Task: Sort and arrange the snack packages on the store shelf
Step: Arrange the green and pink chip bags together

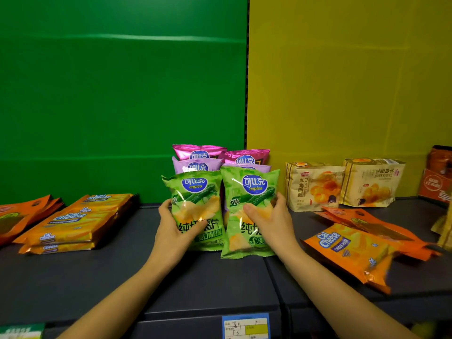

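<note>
Two green Copico chip bags stand upright side by side at the middle of the dark shelf [208, 285]. My left hand [175, 231] grips the left green bag [195, 199] by its lower left side. My right hand [269, 221] holds the right green bag [247, 192] across its middle. Behind them stand two purple chip bags [195, 165] and two pink chip bags [199, 151] in rows, mostly hidden by the green ones.
A stack of orange Cal Cheese wafer packs [73, 221] lies at the left, with orange pouches [22, 216] beside it. Two croissant packs [315, 185] stand at the right rear. A loose Cal Cheese pack [352, 250] and orange pouches [367, 221] lie at the right. A price tag [245, 326] hangs on the shelf edge.
</note>
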Demonstrator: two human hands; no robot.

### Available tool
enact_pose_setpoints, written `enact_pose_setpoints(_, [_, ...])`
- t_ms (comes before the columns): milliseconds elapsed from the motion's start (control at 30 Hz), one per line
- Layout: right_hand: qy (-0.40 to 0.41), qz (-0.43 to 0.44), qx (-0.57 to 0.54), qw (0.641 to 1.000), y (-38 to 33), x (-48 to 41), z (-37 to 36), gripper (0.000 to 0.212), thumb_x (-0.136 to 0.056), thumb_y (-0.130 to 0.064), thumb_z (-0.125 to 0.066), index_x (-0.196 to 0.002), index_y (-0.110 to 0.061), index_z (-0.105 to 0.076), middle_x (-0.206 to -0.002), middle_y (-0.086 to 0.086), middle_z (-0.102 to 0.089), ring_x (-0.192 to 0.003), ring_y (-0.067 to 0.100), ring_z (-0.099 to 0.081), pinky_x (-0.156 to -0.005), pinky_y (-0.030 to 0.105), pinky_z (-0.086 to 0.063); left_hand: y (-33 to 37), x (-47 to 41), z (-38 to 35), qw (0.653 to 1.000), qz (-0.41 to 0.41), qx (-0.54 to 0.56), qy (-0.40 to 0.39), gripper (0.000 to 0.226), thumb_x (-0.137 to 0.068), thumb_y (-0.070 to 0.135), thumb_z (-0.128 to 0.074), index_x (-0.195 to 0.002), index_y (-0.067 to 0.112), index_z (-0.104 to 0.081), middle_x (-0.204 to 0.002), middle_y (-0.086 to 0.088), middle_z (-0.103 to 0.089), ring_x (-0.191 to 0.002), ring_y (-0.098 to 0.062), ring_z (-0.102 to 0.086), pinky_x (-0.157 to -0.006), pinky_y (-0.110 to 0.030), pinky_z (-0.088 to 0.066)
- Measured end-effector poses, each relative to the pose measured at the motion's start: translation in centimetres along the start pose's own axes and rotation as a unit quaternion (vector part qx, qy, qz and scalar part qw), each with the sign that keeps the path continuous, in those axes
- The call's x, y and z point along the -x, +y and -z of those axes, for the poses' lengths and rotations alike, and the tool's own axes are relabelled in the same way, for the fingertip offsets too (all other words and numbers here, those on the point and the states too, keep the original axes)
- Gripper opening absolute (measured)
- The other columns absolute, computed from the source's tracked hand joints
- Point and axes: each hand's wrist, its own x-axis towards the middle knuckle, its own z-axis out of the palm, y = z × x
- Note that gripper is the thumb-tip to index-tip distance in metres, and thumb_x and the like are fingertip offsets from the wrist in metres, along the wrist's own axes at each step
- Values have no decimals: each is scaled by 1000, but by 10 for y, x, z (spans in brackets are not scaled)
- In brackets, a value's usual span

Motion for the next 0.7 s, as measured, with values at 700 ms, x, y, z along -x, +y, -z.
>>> enact_pose_setpoints(700, [47, 29, -7, 998, -2, 8, 2, 86, -80, -36, -67, -145, -14, -14, -146, 11, -38, -132, 25, -40, -105, 37, -36, -6, 1, 19, 998, 42, -11, 46, 88, -50, 41, -70, -128, 17, -38, -109, 0, -58, -100, -23, -57, -85, -33, -42])
